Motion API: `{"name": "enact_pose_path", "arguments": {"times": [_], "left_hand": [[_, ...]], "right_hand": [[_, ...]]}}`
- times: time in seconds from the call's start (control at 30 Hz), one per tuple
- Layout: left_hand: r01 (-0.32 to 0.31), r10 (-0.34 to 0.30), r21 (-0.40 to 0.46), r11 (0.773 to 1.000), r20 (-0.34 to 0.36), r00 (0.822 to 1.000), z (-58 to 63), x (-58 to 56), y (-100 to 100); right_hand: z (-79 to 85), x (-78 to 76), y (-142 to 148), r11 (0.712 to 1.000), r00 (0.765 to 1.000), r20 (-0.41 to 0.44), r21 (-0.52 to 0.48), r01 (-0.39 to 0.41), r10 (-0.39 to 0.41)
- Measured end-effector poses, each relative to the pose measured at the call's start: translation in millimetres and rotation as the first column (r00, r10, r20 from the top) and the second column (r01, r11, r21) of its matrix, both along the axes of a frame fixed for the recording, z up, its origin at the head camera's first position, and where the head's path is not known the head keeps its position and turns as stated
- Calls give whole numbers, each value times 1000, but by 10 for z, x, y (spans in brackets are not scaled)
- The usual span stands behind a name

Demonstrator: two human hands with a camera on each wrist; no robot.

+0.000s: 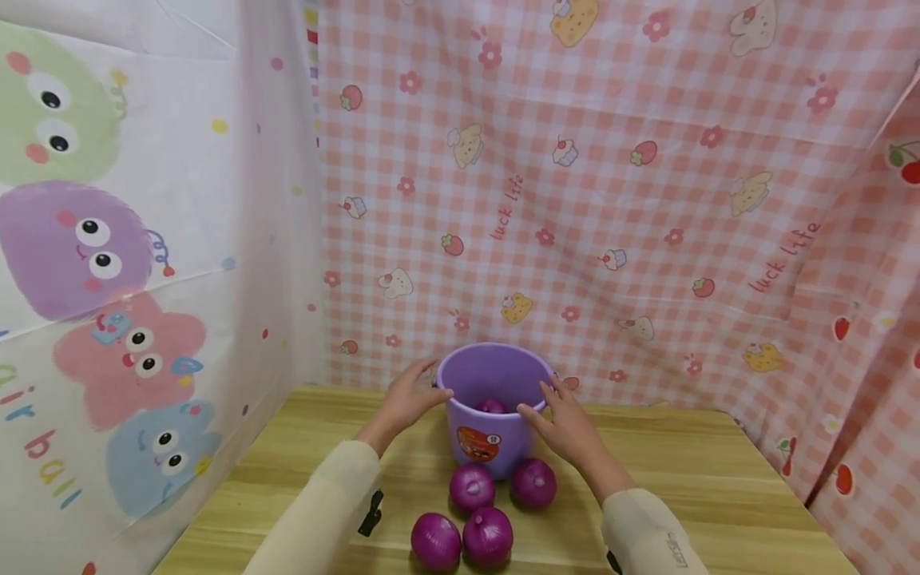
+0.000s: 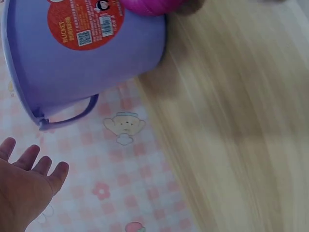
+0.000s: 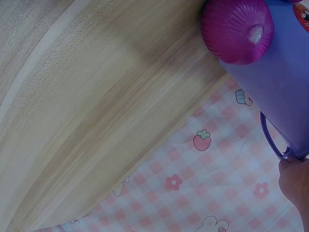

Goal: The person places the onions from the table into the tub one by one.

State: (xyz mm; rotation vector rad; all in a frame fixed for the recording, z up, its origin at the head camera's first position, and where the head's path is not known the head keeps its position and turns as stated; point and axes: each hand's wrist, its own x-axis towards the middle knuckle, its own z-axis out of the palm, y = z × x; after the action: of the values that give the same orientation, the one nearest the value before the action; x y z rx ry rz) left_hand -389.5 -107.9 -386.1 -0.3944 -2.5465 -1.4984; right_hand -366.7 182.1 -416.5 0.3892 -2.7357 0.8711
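head view — left hand (image 1: 406,399) spread, empty, beside the purple bucket (image 1: 509,438); right hand (image 1: 573,423) touching it — gripping, i can't tell.

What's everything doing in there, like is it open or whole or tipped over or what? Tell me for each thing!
Bucket: upright, open-topped
Bucket handle: swung down
Four onions: whole, outside the bucket
Another onion: inside the bucket, partly hidden
Left grip: open, fingers spread
Right grip: at the bucket's rim; can't tell if holding
Checked cloth: hanging, wrinkled
White cloth: hanging, creased
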Motion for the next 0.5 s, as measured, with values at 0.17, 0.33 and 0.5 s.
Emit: {"name": "enact_pose_path", "arguments": {"times": [0.17,0.33,0.5], "left_hand": [[-5,4,20,1000,31,1000,-110,53,-130],[-24,25,-13,1000,67,997,-245,122,-261],[-16,21,-42,999,107,994,-357,190,-373]], "right_hand": [[0,-2,-5,1000,1000,9,-1,6,-6],[0,0,-4,1000,1000,-2,-1,4,-4],[4,-4,-2,1000,1000,-8,-4,1,-1]]}}
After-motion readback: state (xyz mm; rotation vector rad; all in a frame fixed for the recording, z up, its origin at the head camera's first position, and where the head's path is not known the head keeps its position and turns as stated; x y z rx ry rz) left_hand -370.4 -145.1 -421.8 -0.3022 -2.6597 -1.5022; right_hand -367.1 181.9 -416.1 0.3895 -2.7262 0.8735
